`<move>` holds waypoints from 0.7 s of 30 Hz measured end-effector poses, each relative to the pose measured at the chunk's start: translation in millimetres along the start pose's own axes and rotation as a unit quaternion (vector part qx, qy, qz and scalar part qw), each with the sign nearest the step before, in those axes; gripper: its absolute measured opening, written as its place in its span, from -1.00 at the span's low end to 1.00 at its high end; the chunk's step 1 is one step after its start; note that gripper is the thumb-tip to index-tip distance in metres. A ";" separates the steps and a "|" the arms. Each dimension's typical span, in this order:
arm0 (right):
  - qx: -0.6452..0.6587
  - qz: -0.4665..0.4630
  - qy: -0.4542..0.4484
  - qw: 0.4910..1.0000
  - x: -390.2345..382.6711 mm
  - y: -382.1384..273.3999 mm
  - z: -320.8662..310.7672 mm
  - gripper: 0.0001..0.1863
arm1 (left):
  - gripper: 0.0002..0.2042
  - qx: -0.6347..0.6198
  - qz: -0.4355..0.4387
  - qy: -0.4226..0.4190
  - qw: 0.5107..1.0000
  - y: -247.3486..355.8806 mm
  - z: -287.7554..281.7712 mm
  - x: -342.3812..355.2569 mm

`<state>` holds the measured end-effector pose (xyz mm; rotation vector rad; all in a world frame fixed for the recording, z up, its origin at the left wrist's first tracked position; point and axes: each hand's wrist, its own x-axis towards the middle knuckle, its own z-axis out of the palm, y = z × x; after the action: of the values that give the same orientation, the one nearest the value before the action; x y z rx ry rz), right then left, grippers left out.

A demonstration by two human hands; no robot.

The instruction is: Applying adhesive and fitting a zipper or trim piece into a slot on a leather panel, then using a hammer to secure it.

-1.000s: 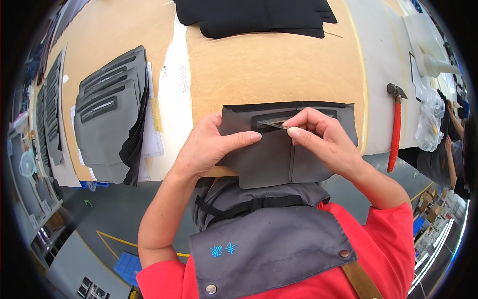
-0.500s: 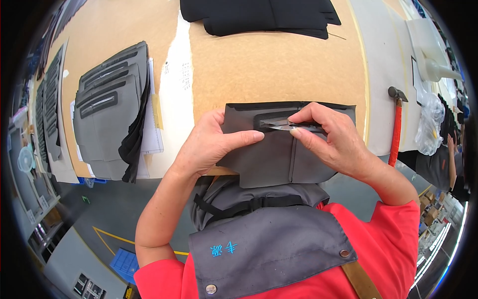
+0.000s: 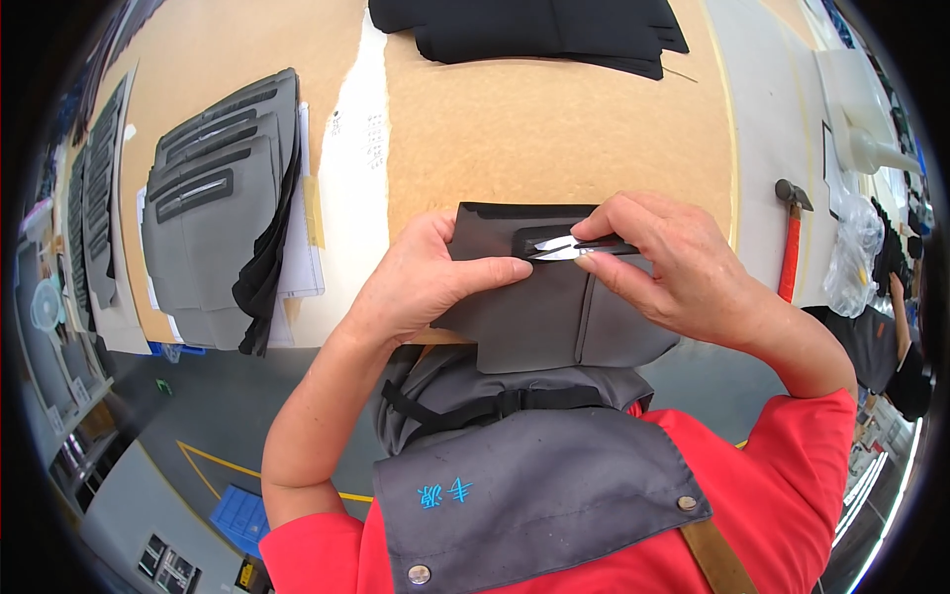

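Note:
A grey fabric panel (image 3: pixel 529 322) with a black top edge lies at the table's near edge and hangs a little over it. My left hand (image 3: pixel 421 272) grips its left side, thumb on top and the other fingers partly hidden behind the edge. My right hand (image 3: pixel 673 262) pinches small metal thread snips (image 3: pixel 559 248) between thumb and fingers. The blades point left, over the black-framed slot (image 3: pixel 522 238) in the panel. Close to the blade tips rests my left thumb. The rear of the snips is hidden by my right hand.
Stacked grey panels (image 3: pixel 213 238) with black-framed slots lie at the left. Black fabric pieces (image 3: pixel 534 30) are at the far side. To the right are a red-handled hammer (image 3: pixel 791 238), a clear plastic bag (image 3: pixel 855 257) and a whitish container (image 3: pixel 856 109). Another person's arm (image 3: pixel 900 307) shows far right.
The snips' blades have turned and now show a broad, bright face over the slot. Both hands keep their hold; the whole view has shifted slightly.

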<state>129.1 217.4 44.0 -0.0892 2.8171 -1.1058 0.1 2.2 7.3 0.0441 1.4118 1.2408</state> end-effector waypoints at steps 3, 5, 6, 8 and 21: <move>0.005 0.003 -0.010 1.000 2.2 -0.1 -2.8 -0.82 | -0.64 0.006 -0.003 0.001 1.000 0.4 -0.8 1.2; 0.006 0.004 -0.012 1.000 3.3 0.6 -2.7 -0.82 | -0.64 0.005 -0.005 -0.002 1.000 -1.1 -2.1 2.8; 0.007 0.005 -0.013 1.000 2.9 0.7 -2.7 -0.82 | -0.63 0.001 -0.002 -0.007 1.000 -3.0 -2.5 3.2; 0.005 0.002 -0.013 1.000 2.6 0.9 -2.2 -0.83 | -0.62 -0.004 0.001 -0.012 1.000 -4.4 -1.9 3.5; 0.028 0.029 -0.012 0.999 4.6 1.1 -0.4 -0.85 | -0.59 -0.001 -0.003 -0.013 1.000 -0.3 -1.0 2.4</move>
<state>124.5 218.1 43.1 -0.0150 2.7470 -1.1631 -1.2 3.0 5.1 0.0543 1.3868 1.2328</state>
